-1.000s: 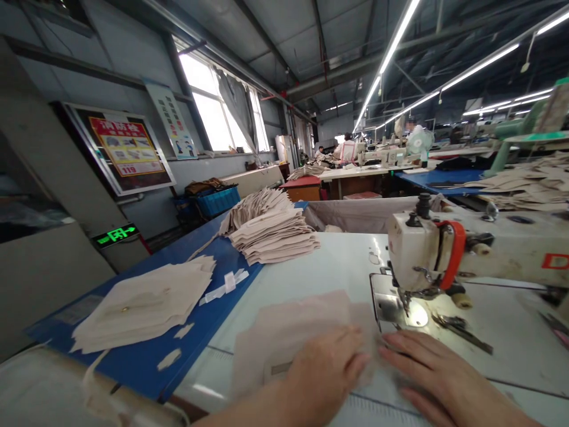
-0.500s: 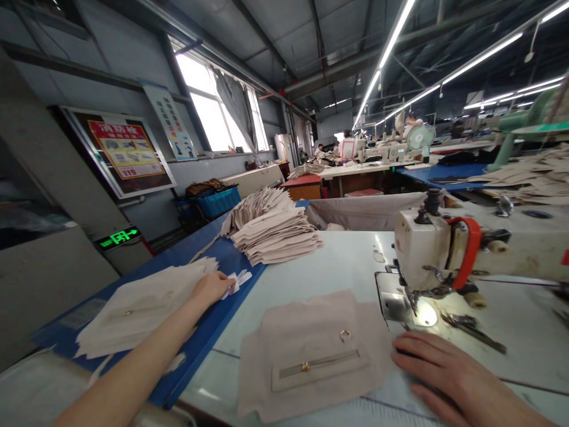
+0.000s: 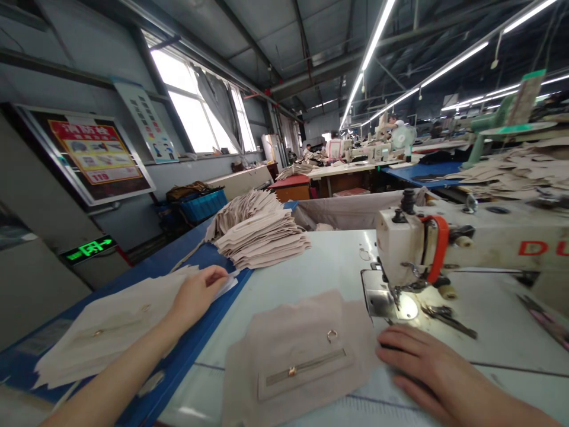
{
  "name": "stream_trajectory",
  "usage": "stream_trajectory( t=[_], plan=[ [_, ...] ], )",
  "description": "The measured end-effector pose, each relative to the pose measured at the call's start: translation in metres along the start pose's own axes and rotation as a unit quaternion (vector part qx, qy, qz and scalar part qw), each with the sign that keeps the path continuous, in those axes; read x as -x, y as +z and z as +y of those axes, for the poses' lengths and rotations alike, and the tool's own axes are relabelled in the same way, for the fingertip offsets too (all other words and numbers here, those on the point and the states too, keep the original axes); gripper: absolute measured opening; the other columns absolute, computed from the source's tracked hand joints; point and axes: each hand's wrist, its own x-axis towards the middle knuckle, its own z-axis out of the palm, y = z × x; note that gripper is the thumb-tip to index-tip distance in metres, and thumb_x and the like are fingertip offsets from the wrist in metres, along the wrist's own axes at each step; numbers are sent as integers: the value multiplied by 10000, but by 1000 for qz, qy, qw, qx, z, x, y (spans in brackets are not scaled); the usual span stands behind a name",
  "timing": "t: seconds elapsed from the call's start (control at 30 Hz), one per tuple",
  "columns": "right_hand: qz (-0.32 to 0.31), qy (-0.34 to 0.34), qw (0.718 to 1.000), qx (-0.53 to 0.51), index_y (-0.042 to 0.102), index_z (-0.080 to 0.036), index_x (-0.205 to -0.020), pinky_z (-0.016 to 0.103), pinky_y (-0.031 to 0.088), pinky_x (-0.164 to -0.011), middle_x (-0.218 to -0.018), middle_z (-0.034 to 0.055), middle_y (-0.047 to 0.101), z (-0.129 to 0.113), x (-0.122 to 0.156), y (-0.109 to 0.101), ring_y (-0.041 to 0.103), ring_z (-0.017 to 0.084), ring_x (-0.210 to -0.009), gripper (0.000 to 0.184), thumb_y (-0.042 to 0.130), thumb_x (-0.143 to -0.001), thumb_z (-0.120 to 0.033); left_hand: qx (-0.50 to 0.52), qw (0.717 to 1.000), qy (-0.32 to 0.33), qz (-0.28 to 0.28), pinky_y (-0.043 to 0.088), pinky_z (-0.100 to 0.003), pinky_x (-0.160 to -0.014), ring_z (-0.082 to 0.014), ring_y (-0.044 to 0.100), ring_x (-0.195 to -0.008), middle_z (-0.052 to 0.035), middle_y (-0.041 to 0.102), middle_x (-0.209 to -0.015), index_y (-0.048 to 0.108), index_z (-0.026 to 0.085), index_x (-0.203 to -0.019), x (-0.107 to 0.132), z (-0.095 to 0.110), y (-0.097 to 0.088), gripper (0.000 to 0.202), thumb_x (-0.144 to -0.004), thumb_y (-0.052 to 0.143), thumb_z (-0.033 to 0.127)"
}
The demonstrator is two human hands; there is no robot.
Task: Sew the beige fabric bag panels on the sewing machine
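My left hand point(image 3: 200, 296) reaches to the left, fingers pinched at a small bunch of white slips point(image 3: 230, 286) on a blue table. Whether they are paper or cloth I cannot tell. Under and beside that wrist lies a stack of pale fabric panels point(image 3: 84, 320) with zippers. My right hand point(image 3: 422, 365) lies flat, fingers stretched out, on the white tabletop at the right edge of a beige fabric panel point(image 3: 302, 320). That panel carries a zipper point(image 3: 306, 367) with a gold-coloured slider and a gold-coloured ring point(image 3: 332, 336).
A sewing machine point(image 3: 409, 249) stands to the right, its lamp lit over the needle plate. Dark scissors-like snips point(image 3: 451, 320) lie beside it. Behind the slips sits a tall pile of folded beige pieces point(image 3: 262, 237). A green fan point(image 3: 489, 124) and other workstations are farther back.
The view has turned slightly right, so things sit further left. My left fingers have drawn together over the slips, covering more of them. My right hand stays by the panel's edge.
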Motion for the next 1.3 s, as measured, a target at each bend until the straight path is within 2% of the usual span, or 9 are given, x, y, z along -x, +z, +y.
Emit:
stream_trajectory(
  t=[0.23, 0.33, 0.43, 0.73, 0.83, 1.0, 1.13, 1.23, 1.3],
  plan=[
    [-21, 30, 998, -51, 652, -171, -1223, 412, 438, -1075, -1288, 99, 655, -1, 2, 10, 593, 247, -1197, 311, 503, -956, -231, 193, 964, 82, -163, 507, -331, -716, -238, 655, -780, -28, 680, -793, 640, 204, -977, 36, 73, 46, 450, -629, 624, 489],
    [-7, 17, 1000, -17, 658, -134, -1194, 389, 425, -1078, -1248, 105, 679, -1, 4, 17, 625, 234, -1139, 303, 477, -969, -225, 198, 937, 119, -263, 488, -311, -698, -208, 637, -748, -14, 666, -801, 635, 203, -1081, 62, 108, 71, 463, -680, 577, 426],
    [10, 4, 1000, 21, 685, -120, -1095, 373, 446, -1038, -1152, 113, 714, -2, 4, 21, 657, 225, -1043, 256, 486, -963, -211, 166, 918, 181, -311, 464, -294, -709, -188, 616, -745, 0, 670, -814, 644, 228, -1111, 79, 133, 90, 404, -767, 518, 397],
    [53, 3, 998, 37, 645, -159, -827, 375, 483, -861, -828, 86, 687, -2, 5, 18, 615, 210, -810, 222, 455, -942, -168, 163, 899, 195, -356, 397, -255, -601, -172, 578, -666, 22, 632, -693, 608, 207, -788, 70, 161, 122, 148, -737, 553, 334],
    [97, 57, 993, -23, 638, -179, -827, 345, 473, -779, -782, 64, 662, 3, 5, 14, 589, 198, -765, 211, 460, -941, -189, 157, 895, 186, -373, 366, -249, -564, -162, 545, -628, 30, 600, -652, 607, 202, -743, 68, 168, 121, 152, -708, 575, 346],
    [181, 195, 946, -187, 649, -179, -1066, 317, 475, -786, -928, 69, 679, 13, 0, 9, 617, 208, -885, 230, 637, -851, -259, 139, 887, 208, -388, 365, -251, -576, -163, 555, -644, 30, 624, -670, 641, 211, -758, 76, 179, 116, 184, -747, 559, 376],
    [139, 239, 897, -345, 708, -178, -841, 263, 460, -710, -793, 19, 677, 17, -6, 13, 614, 163, -760, 101, 648, -832, -259, 149, 883, 215, -390, 376, -252, -587, -163, 562, -648, 36, 628, -662, 636, 222, -767, 79, 186, 118, 178, -752, 561, 383],
    [116, 308, 824, -462, 673, -167, -716, 228, 434, -607, -657, -20, 625, 19, -8, 18, 563, 127, -637, 195, 669, -816, -334, 131, 888, 234, -374, 389, -258, -579, -165, 564, -622, 39, 617, -633, 642, 226, -788, 79, 184, 121, 192, -777, 578, 406],
    [112, 331, 784, -513, 637, -165, -691, 219, 420, -578, -617, -35, 590, 22, -8, 20, 534, 111, -597, 299, 701, -791, -439, 108, 900, 280, -316, 430, -270, -601, -176, 593, -648, 24, 644, -675, 665, 228, -846, 80, 181, 122, 205, -800, 592, 414]
  ],
)
